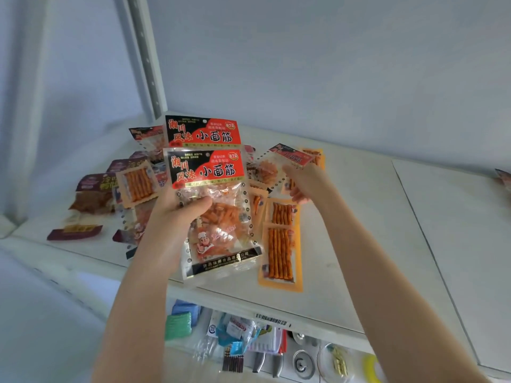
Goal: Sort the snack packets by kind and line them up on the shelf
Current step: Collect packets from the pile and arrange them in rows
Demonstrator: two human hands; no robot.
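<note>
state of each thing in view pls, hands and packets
left hand, holds two red-label packets stacked, upright, above the shelf
right hand, grips a third red-label packet, tilted, over the pile
orange stick packets, lying flat on the shelf
purple packets, lying at the pile's left
shelf, bears a mixed pile, nothing lined up yet

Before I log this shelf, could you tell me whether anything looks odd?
The packets on the shelf lie in a jumbled, overlapping heap, purple, orange and red kinds mixed and askew. One lone packet sits apart at the far right.
</note>
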